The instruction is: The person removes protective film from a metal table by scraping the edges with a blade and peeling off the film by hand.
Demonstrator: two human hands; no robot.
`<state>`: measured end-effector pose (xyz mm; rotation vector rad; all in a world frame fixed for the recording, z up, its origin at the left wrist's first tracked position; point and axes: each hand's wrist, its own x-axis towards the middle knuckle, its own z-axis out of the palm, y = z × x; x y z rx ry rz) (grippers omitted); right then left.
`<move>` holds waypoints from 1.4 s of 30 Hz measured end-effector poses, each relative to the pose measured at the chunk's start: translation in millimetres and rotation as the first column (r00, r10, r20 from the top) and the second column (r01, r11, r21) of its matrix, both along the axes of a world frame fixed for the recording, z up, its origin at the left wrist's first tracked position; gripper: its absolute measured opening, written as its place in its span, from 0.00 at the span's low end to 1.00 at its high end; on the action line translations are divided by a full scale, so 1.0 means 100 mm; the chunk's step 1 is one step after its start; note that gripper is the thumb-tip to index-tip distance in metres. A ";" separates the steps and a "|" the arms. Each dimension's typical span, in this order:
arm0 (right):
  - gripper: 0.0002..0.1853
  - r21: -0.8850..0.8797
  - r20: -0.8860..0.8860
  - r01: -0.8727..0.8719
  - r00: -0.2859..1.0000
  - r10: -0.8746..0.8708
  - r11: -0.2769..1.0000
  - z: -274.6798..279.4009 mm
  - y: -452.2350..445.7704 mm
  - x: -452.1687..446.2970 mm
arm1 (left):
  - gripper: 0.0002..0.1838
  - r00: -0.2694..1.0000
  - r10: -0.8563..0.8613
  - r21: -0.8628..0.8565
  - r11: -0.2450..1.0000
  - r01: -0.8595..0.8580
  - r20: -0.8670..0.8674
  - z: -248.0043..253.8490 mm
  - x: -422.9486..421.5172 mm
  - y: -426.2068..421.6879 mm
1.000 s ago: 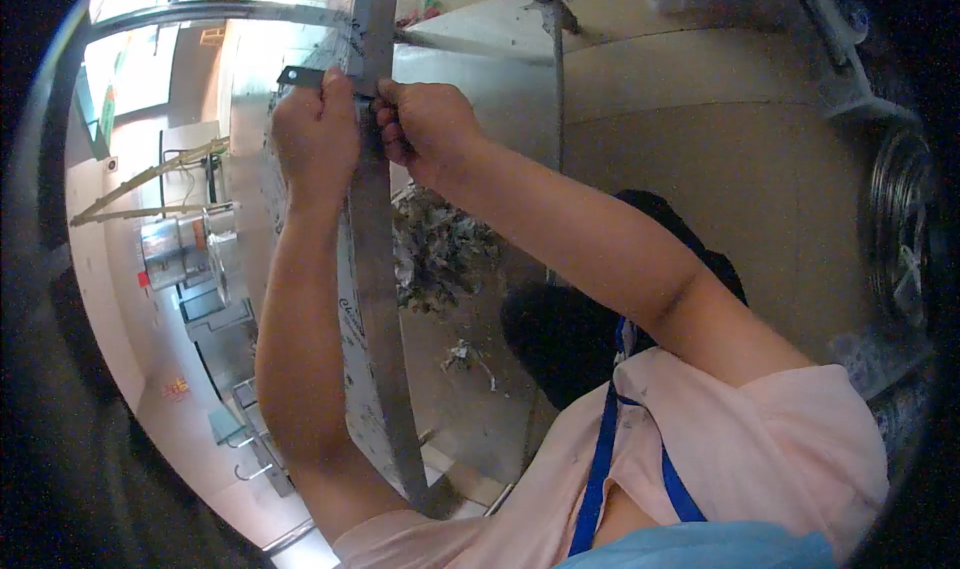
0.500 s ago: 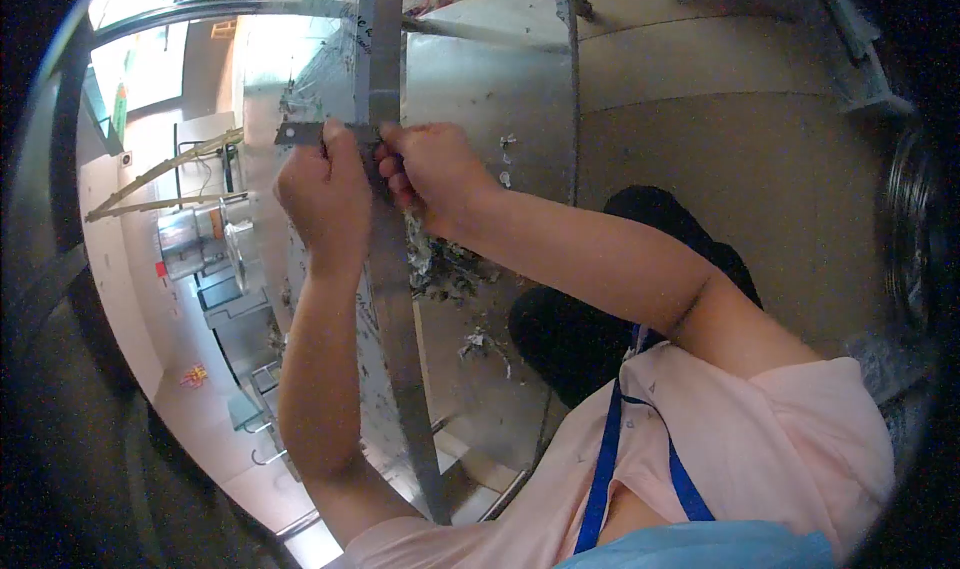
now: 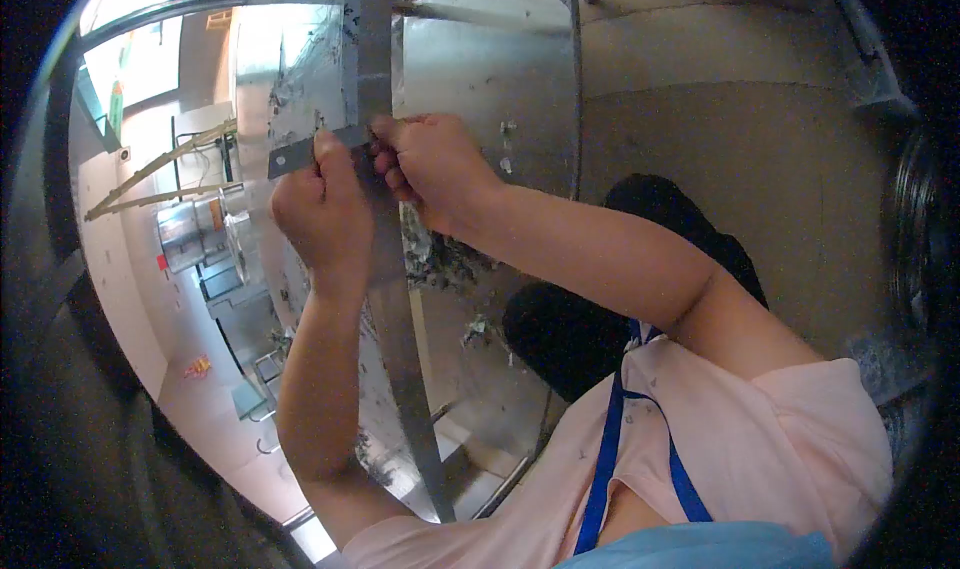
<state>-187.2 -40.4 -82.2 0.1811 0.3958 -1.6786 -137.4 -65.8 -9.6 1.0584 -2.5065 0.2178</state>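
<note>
One flat grey strip [image 3: 300, 156], pierced near its left end, lies slantwise across a long metal bar [image 3: 374, 29], between the wearer's two hands.

Left hand [image 3: 320, 204]: closed, fingers curled under the strip, thumb laid along its upper face; the holed end projects beyond the grip. Right hand [image 3: 440, 164]: closed, thumb and forefinger apparently pinching the opposite end, remaining fingers curled beside the bar. Exact contact at that end is partly hidden.

Assessment: the grip at both ends probably serves to hold the strip steady and share pressure along it. Its slant across the bar suggests that the bar gives it support; firm contact cannot be confirmed.

Loose grey scraps [image 3: 440, 254] lie right of the bar, below the right hand. A stained metal panel [image 3: 300, 64] lies to its left.

Markings: dark marks near the bar's upper end, too blurred to read. No brand or label is legible.
</note>
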 end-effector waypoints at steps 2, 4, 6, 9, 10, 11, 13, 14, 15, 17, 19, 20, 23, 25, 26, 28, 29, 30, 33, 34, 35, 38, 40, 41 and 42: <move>0.09 0.024 -0.015 -0.025 1.000 0.025 0.999 0.02 0.03 0.03 | 0.22 0.996 0.090 0.037 0.995 -0.091 0.026 -0.01 0.08 0.02; 0.09 0.054 -0.035 -0.096 0.995 0.098 0.994 0.02 0.07 0.03 | 0.22 0.993 0.117 0.043 0.992 -0.118 0.022 0.00 0.07 0.01; 0.09 -0.103 -0.341 0.104 0.930 -0.134 0.989 -0.35 -0.31 0.24 | 0.22 0.995 0.098 0.044 0.994 -0.099 0.020 0.01 0.00 0.03; 0.09 -0.035 -0.158 0.034 0.987 -0.039 0.999 -0.13 -0.11 0.03 | 0.21 0.997 0.066 0.047 0.997 -0.068 0.043 -0.01 -0.07 -0.10; 0.09 0.021 0.012 -0.056 0.998 0.056 0.998 0.01 0.01 -0.08 | 0.21 0.994 0.082 0.033 0.996 -0.085 0.073 -0.01 -0.04 -0.08; 0.09 0.004 0.027 -0.051 0.998 0.050 0.999 0.00 0.02 -0.05 | 0.21 0.990 0.097 0.016 0.995 -0.099 0.099 0.00 -0.01 -0.05; 0.09 -0.034 0.054 -0.032 0.998 0.033 0.999 -0.01 0.01 -0.02 | 0.22 0.993 0.082 0.008 0.996 -0.083 0.084 0.00 -0.01 -0.06; 0.09 -0.013 0.070 -0.034 0.997 0.035 0.999 -0.01 -0.01 -0.02 | 0.22 0.997 0.057 0.026 0.998 -0.058 0.054 -0.01 -0.04 -0.11; 0.09 0.012 0.088 -0.040 0.995 0.038 0.999 0.03 -0.03 -0.06 | 0.22 0.999 0.035 0.047 0.998 -0.036 0.026 -0.02 -0.05 -0.13; 0.09 0.041 0.078 -0.050 0.996 0.047 0.998 0.04 -0.02 -0.06 | 0.22 0.998 0.038 0.043 0.998 -0.040 0.041 -0.03 -0.01 -0.14; 0.09 0.052 0.037 -0.052 0.998 0.050 0.997 0.02 0.00 -0.01 | 0.22 0.996 0.068 0.040 0.997 -0.070 0.053 -0.03 0.02 -0.13; 0.09 0.020 0.042 -0.005 0.999 0.004 1.000 0.01 -0.04 0.01 | 0.22 0.994 0.094 0.047 0.994 -0.097 0.056 -0.03 0.05 -0.12; 0.09 -0.032 0.032 0.044 0.999 -0.043 0.999 -0.04 -0.11 0.06 | 0.22 0.996 0.069 0.029 0.997 -0.071 0.057 -0.05 0.03 -0.19; 0.08 -0.039 -0.055 -0.014 0.998 0.012 0.999 -0.04 -0.11 0.03 | 0.22 0.996 0.064 0.018 0.998 -0.065 0.059 -0.04 0.05 -0.21; 0.08 -0.019 0.015 -0.022 1.000 0.023 1.000 -0.02 -0.10 0.04 | 0.22 0.993 0.089 0.028 0.995 -0.091 0.078 -0.02 0.11 -0.17; 0.08 0.023 0.152 -0.035 0.988 0.031 0.999 0.05 -0.05 0.03 | 0.22 0.994 0.090 0.038 0.995 -0.093 0.063 -0.04 0.09 -0.19; 0.08 0.013 0.120 -0.021 0.993 0.020 1.000 0.05 -0.04 0.01 | 0.22 0.996 0.079 0.039 0.996 -0.081 0.042 -0.05 0.05 -0.22; 0.08 0.003 0.086 -0.011 0.996 0.011 1.000 0.05 -0.04 -0.02 | 0.22 0.997 0.070 0.041 0.997 -0.071 0.019 -0.05 0.03 -0.23; 0.08 0.051 0.099 -0.050 0.994 0.045 0.997 0.05 -0.08 -0.01 | 0.22 1.000 0.028 -0.011 1.000 -0.028 0.013 -0.07 0.09 -0.31; 0.08 0.083 0.126 -0.074 0.990 0.063 0.994 0.06 -0.11 0.01 | 0.22 0.999 0.024 -0.007 1.000 -0.024 0.028 -0.06 0.07 -0.34; 0.08 0.068 0.102 -0.033 0.994 0.026 0.997 0.04 -0.16 -0.02 | 0.21 0.999 0.020 -0.003 1.000 -0.020 0.043 -0.05 0.04 -0.37; 0.08 0.047 0.080 0.020 0.996 -0.024 0.999 0.00 -0.21 0.00 | 0.21 0.996 0.038 0.049 0.998 -0.042 0.075 -0.02 -0.05 -0.32; 0.08 0.047 0.080 0.018 0.997 -0.022 0.999 0.00 -0.21 0.00 | 0.21 0.992 0.015 -0.081 0.997 -0.005 0.128 -0.11 0.04 -0.41; 0.08 0.068 0.091 -0.008 0.996 0.001 0.998 0.00 -0.21 0.01 | 0.21 0.988 0.005 -0.146 0.989 0.018 0.154 -0.13 0.08 -0.45; 0.08 0.087 0.102 -0.033 0.994 0.024 0.996 0.03 -0.17 0.00 | 0.20 0.988 0.121 -0.005 0.993 -0.121 0.093 -0.08 0.04 -0.27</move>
